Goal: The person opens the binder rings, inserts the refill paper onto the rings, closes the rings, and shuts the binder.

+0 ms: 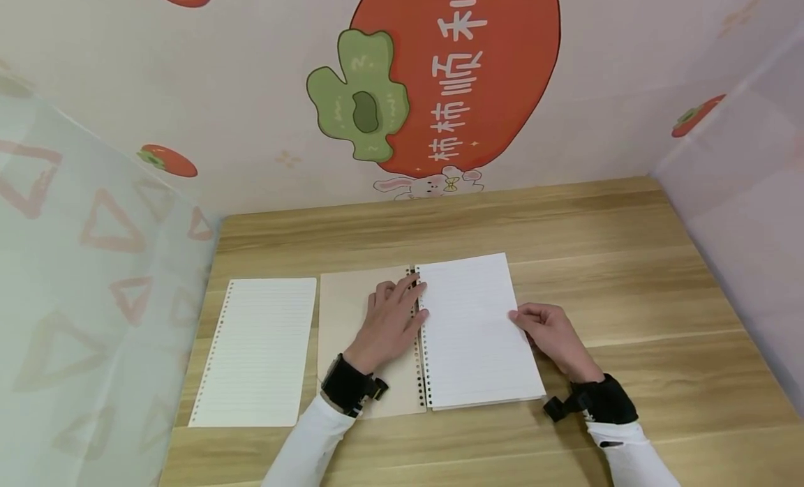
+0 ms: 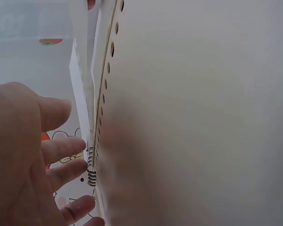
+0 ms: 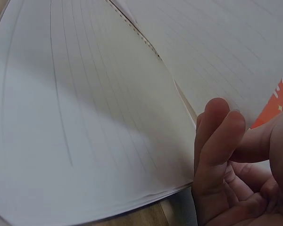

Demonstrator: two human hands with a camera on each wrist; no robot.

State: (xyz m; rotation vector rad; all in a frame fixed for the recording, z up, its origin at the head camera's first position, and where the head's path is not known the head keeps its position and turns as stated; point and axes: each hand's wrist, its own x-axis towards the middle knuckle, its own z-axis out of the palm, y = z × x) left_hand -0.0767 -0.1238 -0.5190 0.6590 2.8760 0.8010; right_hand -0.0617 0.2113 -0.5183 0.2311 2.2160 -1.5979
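Right hand (image 1: 557, 335) pinching a page (image 1: 474, 337), left fingers (image 1: 405, 285) relaxed at the binding (image 2: 91, 178), we seem mid-turn, next needing a steady lift.

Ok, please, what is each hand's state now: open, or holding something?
Left hand: open, resting on the notebook.
Right hand: pinching the white page.

Left hand (image 2: 23, 150): fingers spread, tips by coil (image 2: 91, 178), contact unclear
Cover (image 2: 198, 89): beige, fills right side, holes (image 2: 108, 68) along left edge
Page (image 2: 79, 92): white sliver left of cover
Wall (image 2: 19, 56): pale, cartoon prints
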